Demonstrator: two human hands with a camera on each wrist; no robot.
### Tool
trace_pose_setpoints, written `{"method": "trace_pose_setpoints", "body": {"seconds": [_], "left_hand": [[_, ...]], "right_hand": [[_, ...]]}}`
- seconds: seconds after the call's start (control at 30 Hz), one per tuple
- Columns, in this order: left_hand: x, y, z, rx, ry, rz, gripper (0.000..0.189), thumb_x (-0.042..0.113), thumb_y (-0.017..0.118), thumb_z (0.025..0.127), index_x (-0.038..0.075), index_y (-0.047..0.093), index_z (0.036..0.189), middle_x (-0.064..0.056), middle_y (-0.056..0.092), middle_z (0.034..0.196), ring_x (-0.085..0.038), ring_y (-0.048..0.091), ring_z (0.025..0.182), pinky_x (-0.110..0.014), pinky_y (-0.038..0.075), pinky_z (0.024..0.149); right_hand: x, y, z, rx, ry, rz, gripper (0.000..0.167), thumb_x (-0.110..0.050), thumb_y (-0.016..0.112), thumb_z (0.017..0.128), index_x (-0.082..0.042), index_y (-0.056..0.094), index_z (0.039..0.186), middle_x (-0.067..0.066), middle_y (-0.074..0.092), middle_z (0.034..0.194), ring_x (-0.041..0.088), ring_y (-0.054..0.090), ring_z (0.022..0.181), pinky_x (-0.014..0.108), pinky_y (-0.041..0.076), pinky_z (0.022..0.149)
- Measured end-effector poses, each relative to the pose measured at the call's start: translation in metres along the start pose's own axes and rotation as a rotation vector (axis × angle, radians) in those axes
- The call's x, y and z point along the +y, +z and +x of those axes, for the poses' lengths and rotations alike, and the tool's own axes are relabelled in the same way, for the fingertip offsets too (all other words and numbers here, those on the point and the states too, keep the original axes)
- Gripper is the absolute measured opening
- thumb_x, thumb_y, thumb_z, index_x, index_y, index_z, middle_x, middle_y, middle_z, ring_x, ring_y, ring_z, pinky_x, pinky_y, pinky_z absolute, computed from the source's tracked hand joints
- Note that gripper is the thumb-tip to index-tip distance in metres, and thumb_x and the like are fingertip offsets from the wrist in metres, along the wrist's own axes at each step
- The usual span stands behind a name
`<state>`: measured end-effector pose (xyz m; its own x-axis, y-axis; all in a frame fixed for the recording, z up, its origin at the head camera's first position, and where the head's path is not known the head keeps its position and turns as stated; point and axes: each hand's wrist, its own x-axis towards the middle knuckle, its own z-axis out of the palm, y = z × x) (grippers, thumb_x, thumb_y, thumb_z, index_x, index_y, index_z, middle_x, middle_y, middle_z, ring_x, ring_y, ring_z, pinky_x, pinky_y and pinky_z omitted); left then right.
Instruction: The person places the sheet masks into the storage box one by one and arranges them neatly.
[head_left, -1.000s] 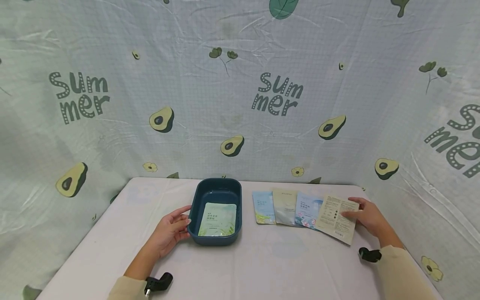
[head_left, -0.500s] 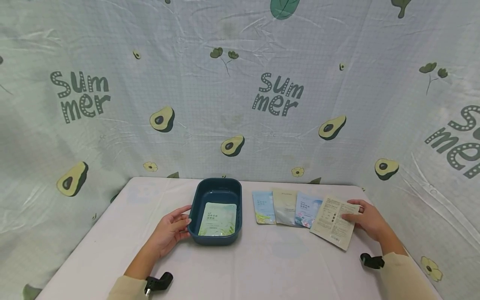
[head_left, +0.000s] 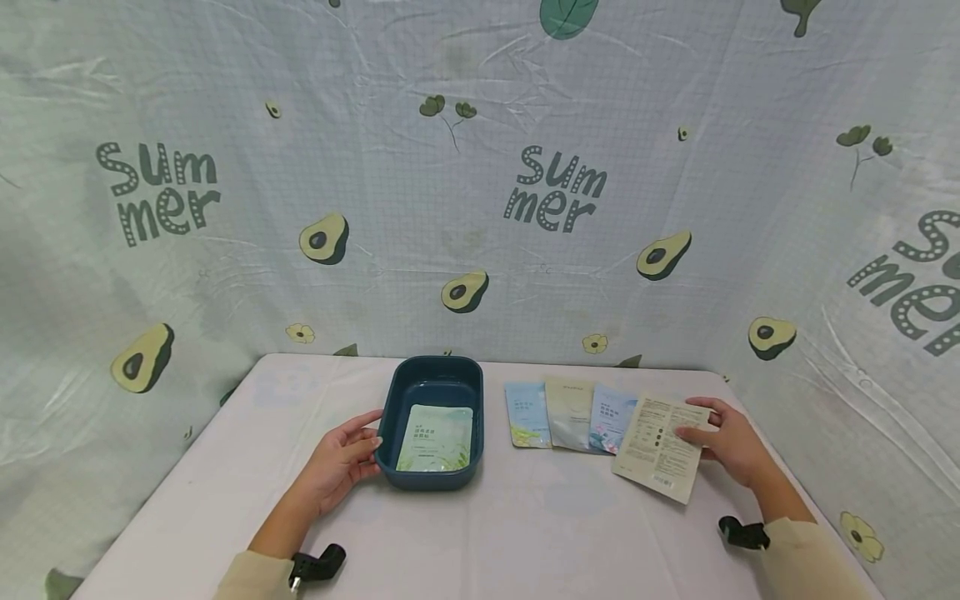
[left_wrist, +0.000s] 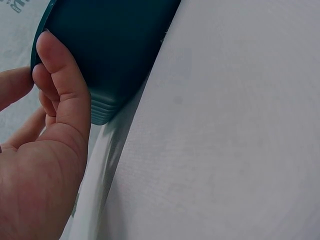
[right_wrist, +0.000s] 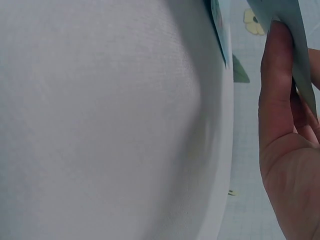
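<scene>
My right hand [head_left: 729, 437] pinches a beige sheet mask packet [head_left: 654, 450] by its right edge, thumb on the face that shows, printed with small text. The packet tilts and overlaps the row on the table in the head view. My left hand [head_left: 341, 460] holds the left rim of a dark blue tub [head_left: 431, 482]; the left wrist view shows its fingertips [left_wrist: 52, 47] right at that rim. Inside the tub lies a green sheet mask packet [head_left: 437, 437]. Right of the tub lie a light blue packet [head_left: 528, 415], a silver-beige packet [head_left: 572, 414] and a blue floral packet [head_left: 611, 419].
A white-covered table [head_left: 555, 533] bears everything. A patterned cloth curtain [head_left: 390, 200] with avocado prints stands behind the table and along both sides. Black wrist cameras [head_left: 318, 564] sit at both cuffs.
My right hand has drawn the beige packet left and toward the front, off the row, uncovering more of the blue floral packet. The left hand and tub have stayed put.
</scene>
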<state>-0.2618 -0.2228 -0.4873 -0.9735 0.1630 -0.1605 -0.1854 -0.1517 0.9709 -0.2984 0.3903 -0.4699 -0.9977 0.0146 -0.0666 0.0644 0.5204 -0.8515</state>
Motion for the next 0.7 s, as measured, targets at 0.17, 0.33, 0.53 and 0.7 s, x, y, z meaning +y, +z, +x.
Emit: {"method": "trace_pose_setpoints", "body": {"seconds": [0.17,0.33,0.53,0.7], "left_hand": [[0.0,0.0,0.0,0.0,-0.006,0.004,0.06,0.006,0.056,0.103,0.008,0.033,0.159,-0.002,0.062,0.106,-0.013,0.065,0.079,-0.025,0.059,0.074],[0.0,0.001,-0.001,0.003,-0.009,0.005,0.06,0.006,0.056,0.103,0.008,0.033,0.159,-0.002,0.061,0.106,-0.013,0.065,0.079,-0.025,0.059,0.074],[0.001,0.002,-0.002,0.013,-0.015,0.005,0.06,0.007,0.056,0.103,0.008,0.034,0.159,-0.002,0.061,0.106,-0.013,0.065,0.079,-0.025,0.059,0.073],[0.002,0.003,-0.002,0.012,-0.011,-0.014,0.061,0.006,0.057,0.103,0.007,0.033,0.159,-0.001,0.062,0.105,-0.012,0.066,0.079,-0.025,0.06,0.074]], "right_hand": [[-0.001,0.003,-0.005,0.013,-0.024,-0.009,0.083,-0.029,0.078,0.092,-0.006,0.033,0.157,0.027,0.055,0.14,0.015,0.07,0.096,0.031,0.062,0.076],[-0.003,0.006,-0.009,0.015,-0.026,-0.01,0.083,-0.029,0.077,0.092,-0.006,0.032,0.158,0.026,0.054,0.141,0.012,0.069,0.095,0.03,0.062,0.076],[-0.006,0.01,-0.014,0.017,-0.051,-0.001,0.089,-0.031,0.079,0.09,-0.007,0.029,0.16,0.027,0.051,0.146,0.013,0.068,0.099,0.029,0.062,0.077],[-0.01,0.012,-0.015,-0.004,-0.08,0.029,0.091,-0.026,0.081,0.089,-0.006,0.027,0.16,0.028,0.05,0.146,0.013,0.069,0.098,0.031,0.062,0.077]]}}
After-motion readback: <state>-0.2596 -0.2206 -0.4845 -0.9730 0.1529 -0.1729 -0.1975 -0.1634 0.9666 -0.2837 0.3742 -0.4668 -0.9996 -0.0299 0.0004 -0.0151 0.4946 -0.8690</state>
